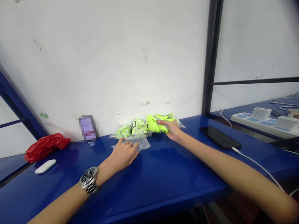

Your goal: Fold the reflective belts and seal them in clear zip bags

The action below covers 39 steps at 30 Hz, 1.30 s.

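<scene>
My right hand [171, 128] is closed around a loose bundle of neon-yellow reflective straps [154, 123], close to the wall at the table's back edge. Fingers curled, my left hand [125, 153] grips the near part of a clear plastic bag [144, 143] lying on the table. Just beyond that bag, two more neon-yellow bundles sit in clear packaging, a left bundle [123, 132] and a middle bundle [139, 125]. Some clear plastic [181, 123] also shows behind my right hand. A metal watch [90, 180] is on my left wrist.
On the blue table [154, 180], a red plastic bag [46, 147] and a white case [45, 166] lie at left. A phone [87, 128] with a blurred screen leans on the wall. At right are a black phone [219, 137] on a cable and a power strip [261, 123].
</scene>
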Motion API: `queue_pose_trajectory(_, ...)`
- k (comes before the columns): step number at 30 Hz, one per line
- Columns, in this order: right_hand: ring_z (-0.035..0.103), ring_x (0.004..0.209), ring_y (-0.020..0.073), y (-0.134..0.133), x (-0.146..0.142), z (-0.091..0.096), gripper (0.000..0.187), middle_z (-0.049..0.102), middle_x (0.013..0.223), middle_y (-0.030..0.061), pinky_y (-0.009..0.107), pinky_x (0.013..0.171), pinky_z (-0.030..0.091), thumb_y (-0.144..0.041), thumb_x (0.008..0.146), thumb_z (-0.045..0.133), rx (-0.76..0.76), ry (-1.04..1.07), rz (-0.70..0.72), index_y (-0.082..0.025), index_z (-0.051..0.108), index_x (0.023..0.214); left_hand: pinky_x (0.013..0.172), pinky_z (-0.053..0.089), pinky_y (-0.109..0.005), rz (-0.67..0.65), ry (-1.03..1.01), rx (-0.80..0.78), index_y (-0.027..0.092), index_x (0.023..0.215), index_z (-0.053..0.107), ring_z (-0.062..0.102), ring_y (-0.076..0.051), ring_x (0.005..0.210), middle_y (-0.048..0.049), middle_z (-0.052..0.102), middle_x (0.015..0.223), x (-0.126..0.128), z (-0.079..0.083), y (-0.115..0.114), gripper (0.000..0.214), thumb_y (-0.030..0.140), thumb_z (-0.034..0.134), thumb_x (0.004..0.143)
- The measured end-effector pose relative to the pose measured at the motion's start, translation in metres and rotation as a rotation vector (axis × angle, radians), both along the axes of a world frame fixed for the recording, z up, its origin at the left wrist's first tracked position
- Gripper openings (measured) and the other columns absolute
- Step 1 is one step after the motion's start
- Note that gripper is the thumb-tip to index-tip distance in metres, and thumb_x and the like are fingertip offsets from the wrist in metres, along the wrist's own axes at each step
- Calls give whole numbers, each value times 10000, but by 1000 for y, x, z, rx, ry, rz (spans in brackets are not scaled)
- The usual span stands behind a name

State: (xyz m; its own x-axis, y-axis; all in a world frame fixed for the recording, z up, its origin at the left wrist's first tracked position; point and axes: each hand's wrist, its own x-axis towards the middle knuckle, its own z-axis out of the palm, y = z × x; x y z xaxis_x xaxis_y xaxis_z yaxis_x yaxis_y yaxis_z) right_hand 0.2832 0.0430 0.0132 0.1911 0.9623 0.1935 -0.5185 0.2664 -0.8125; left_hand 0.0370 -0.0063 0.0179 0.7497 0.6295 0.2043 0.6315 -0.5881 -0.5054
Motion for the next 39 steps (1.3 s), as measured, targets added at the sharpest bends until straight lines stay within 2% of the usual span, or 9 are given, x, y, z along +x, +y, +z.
queue_pose_trajectory(3, 693, 857, 276, -3, -6, -3, 344, 741, 853, 108, 351, 755, 570, -130, 429, 848, -6, -21, 40, -109, 690, 733, 761, 442, -424, 54, -17, -209, 166, 1019, 595, 597, -303, 898, -123, 649, 925, -10, 14, -17, 443, 559, 418, 916)
queue_pose_trajectory(7, 696, 795, 273, -9, -13, -5, 343, 742, 854, 105, 374, 725, 572, -138, 428, 845, 5, -42, 104, -113, 688, 732, 808, 457, -441, 76, -201, -395, 122, 1201, 513, 581, -328, 979, -173, 606, 1091, -5, 30, -4, 763, 760, 423, 793)
queue_pose_trajectory(11, 692, 770, 251, -15, -14, -1, 346, 741, 837, 94, 343, 704, 566, -143, 426, 851, 5, -62, 134, -115, 690, 731, 1013, 386, -464, -3, -231, -596, 110, 1467, 199, 410, -380, 1294, -234, 363, 1450, 6, 27, 21, 1138, 783, 599, 641)
queue_pose_trajectory(14, 688, 732, 244, -19, -14, 2, 341, 738, 790, 91, 329, 671, 561, -153, 427, 855, 0, -69, 157, -112, 692, 724, 1061, 357, -473, -36, -266, -648, 115, 1498, 79, 355, -376, 1351, -245, 277, 1503, 7, 19, 29, 1204, 742, 643, 637)
queue_pose_trajectory(18, 680, 704, 220, -22, -15, 5, 318, 729, 751, 75, 313, 660, 553, -148, 432, 854, -4, -67, 167, -112, 688, 701, 993, 437, -487, -169, -328, -529, 149, 1504, 33, 438, -370, 1301, -252, 337, 1471, -2, 13, 27, 1171, 628, 699, 669)
queue_pose_trajectory(22, 680, 700, 212, -26, -17, 7, 287, 728, 751, 72, 309, 673, 553, -125, 450, 841, -10, -51, 220, -116, 690, 695, 936, 482, -496, -150, -428, -329, 151, 1503, 9, 454, -379, 1283, -258, 318, 1475, -11, 12, 24, 1135, 521, 713, 693)
queue_pose_trajectory(26, 692, 764, 239, -34, -25, 7, 335, 741, 838, 76, 349, 738, 564, -123, 477, 831, 64, -30, 341, -128, 707, 788, 945, 450, -535, -147, -493, -100, 160, 1500, 6, 481, -384, 1230, -229, 403, 1411, -14, 15, 19, 1134, 482, 726, 686)
queue_pose_trajectory(30, 696, 805, 259, -41, -32, 6, 399, 742, 885, 82, 397, 779, 563, -130, 515, 828, 139, -66, 423, -135, 707, 895, 991, 399, -559, -246, -462, 127, 158, 1491, 58, 439, -388, 1228, -222, 401, 1385, -10, 16, 11, 1060, 431, 718, 707)
queue_pose_trajectory(39, 693, 761, 235, -39, -33, -1, 404, 737, 848, 68, 378, 753, 556, -131, 476, 844, 96, -161, 473, -133, 709, 857, 1036, 394, -556, -406, -424, 119, 139, 1487, 51, 421, -362, 1241, -214, 435, 1334, 4, 9, 4, 971, 343, 672, 769)
